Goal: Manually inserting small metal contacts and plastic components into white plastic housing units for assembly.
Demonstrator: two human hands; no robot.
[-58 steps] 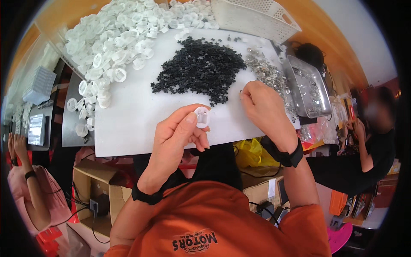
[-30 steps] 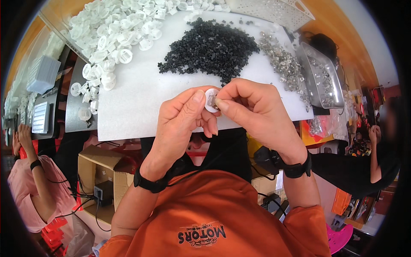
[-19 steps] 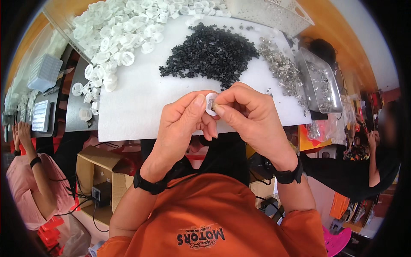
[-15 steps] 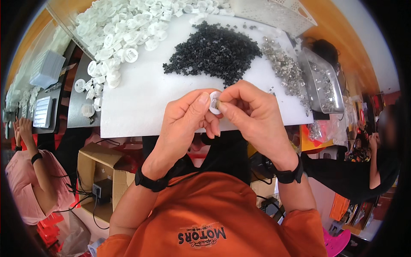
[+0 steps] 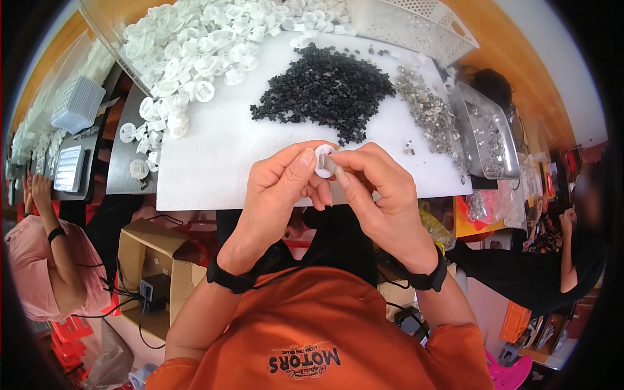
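Note:
A small white round plastic part (image 5: 322, 158) with a slotted centre is held just in front of the sheet's near edge. My left hand (image 5: 281, 188) grips it between thumb and bent fingers. At its right side is my right hand (image 5: 380, 188), thumb and forefinger pinched together against the slot. Something small and greyish may be between those fingertips, too hidden to name. Beyond my hands lies a heap of small black cross-shaped pieces (image 5: 325, 91). A large pile of similar white round parts (image 5: 195, 49) spreads at the far left.
The white foam sheet (image 5: 214, 162) covers the table. Small shiny metal pieces (image 5: 426, 104) are scattered at the right, beside a clear plastic tray (image 5: 469, 140). A white perforated basket (image 5: 416, 29) stands at the back. Two other people sit left and right; a cardboard box (image 5: 146, 244) is below.
My right fingers have shifted slightly and opened a little around the part's right side, showing more of its slotted face. The view has tilted slightly; my left hand keeps its hold.

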